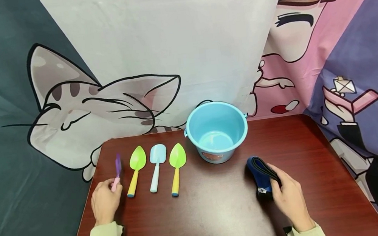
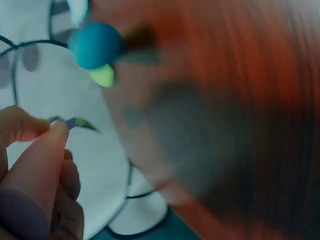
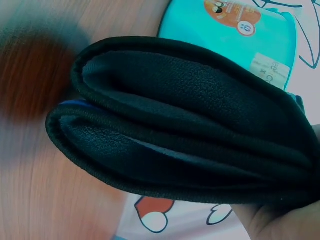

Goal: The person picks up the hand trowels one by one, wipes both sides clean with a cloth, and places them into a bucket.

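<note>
spade with purple blade point(image 1: 118, 168) is near the left edge of the brown table point(image 1: 215, 214), and from my distant seat i see the left hand point(image 1: 106, 202) grasping its pink handle between thumb and fingers. the right hand point(image 1: 290, 195) pinches one side of a folded dark blue article with black edges point(image 1: 259, 172), in front of the light blue bucket point(image 1: 216, 115) and a little to the right.

for good handling, i would hold the spade lightly but surely, with the wrist quiet, so the blade does not turn or knock the nearest green spade point(image 1: 138, 158). with the other hand i would not squeeze strongly, because the article looks soft and probably bends. whether either thing touches the table, i cannot tell.

the purple blade points away from the person, leaning slightly to the right, and the handle comes back toward the body; its long axis is roughly along that of the green spade. the article has its long axis going from far left to near right, and its black-lined folds face upward.
</note>
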Tool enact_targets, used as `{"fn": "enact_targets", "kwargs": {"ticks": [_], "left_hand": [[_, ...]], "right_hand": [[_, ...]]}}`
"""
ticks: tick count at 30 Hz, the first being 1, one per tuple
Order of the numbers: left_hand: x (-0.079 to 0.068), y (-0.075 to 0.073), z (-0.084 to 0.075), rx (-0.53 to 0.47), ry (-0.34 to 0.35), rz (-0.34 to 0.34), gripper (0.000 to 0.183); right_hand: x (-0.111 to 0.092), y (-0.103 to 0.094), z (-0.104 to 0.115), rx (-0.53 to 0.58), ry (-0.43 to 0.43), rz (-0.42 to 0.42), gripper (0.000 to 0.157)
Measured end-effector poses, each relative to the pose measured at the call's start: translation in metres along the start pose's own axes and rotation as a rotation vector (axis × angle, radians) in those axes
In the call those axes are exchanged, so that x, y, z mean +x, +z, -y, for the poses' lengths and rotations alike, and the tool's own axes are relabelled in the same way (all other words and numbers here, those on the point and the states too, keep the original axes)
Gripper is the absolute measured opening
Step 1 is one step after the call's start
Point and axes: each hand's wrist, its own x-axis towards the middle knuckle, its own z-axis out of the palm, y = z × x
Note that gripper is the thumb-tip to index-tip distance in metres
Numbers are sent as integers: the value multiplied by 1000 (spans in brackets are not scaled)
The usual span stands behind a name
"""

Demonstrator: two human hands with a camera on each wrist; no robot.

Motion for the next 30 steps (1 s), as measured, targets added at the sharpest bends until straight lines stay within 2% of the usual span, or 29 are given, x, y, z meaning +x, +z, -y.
{"fn": "enact_targets", "kwargs": {"ticks": [3, 9, 17, 26, 30], "left_hand": [[8, 3, 13, 28, -25, 3, 29], [18, 13, 25, 71, -56, 87, 32], [21, 24, 23, 110, -37, 134, 30], [21, 27, 23, 136, -80, 196, 31], [20, 27, 22, 148, -100, 197, 31]], "right_hand": [[-1, 1, 1, -10, 1, 14, 48], [-1, 1, -1, -15, 6, 14, 48], [0, -1, -1, -28, 25, 8, 47], [-2, 0, 0, -43, 37, 15, 46], [-2, 0, 1, -41, 44, 11, 45]]}}
